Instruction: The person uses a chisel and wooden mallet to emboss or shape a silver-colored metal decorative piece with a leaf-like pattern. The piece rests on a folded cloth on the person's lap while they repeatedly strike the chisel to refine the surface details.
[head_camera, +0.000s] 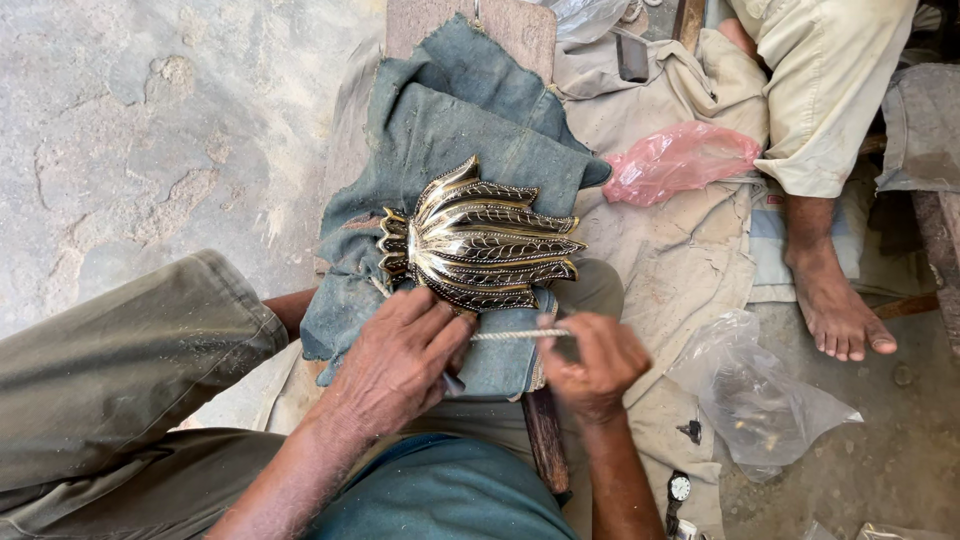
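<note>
Head view: 2 hands, left and right, each clenched on 1 twisted cord below 1 brass ornament.

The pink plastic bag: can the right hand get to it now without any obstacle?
Probably not at once: the right hand grips a thin file. The pink plastic bag lies uncovered on beige cloth, nothing between.

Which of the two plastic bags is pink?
The crumpled pink bag lying above on the beige cloth; the other bag, by the bare foot, is clear.
</note>
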